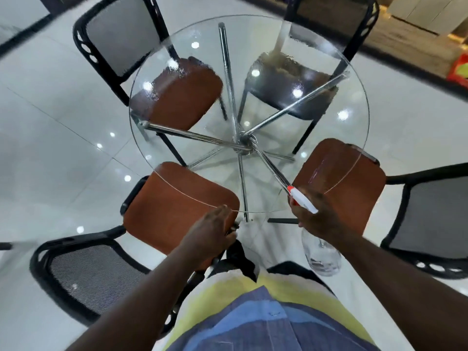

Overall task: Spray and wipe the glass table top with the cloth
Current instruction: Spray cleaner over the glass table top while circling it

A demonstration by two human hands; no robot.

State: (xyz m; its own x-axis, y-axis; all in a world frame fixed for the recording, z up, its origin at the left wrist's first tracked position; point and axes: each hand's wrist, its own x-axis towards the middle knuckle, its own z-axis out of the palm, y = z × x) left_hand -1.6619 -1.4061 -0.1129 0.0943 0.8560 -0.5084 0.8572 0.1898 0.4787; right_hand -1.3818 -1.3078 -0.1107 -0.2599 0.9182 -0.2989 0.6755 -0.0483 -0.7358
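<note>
right hand (pixel 315 217) grips the spray bottle (pixel 321 258), left hand (pixel 210 236) holds the cloth (pixel 241 257).

Around the glass table top (pixel 354 117) I see four seats tucked under its rim: the far-left chair (pixel 177 97) at ten o'clock, the far-right chair (pixel 286 89) at one, the near-right chair (pixel 354 198) at four and the near-left chair (pixel 172 211) at seven. The metal legs (pixel 244 144) meet beneath the centre. The left hand (pixel 212 236) sits at the six o'clock rim. The right hand (pixel 314 216) holds the spray bottle (pixel 321 257) at five.

The round glass table top (pixel 329 127), on chrome legs (pixel 291 105), bears seemingly wet streaks (pixel 298 59) across its far half.
</note>
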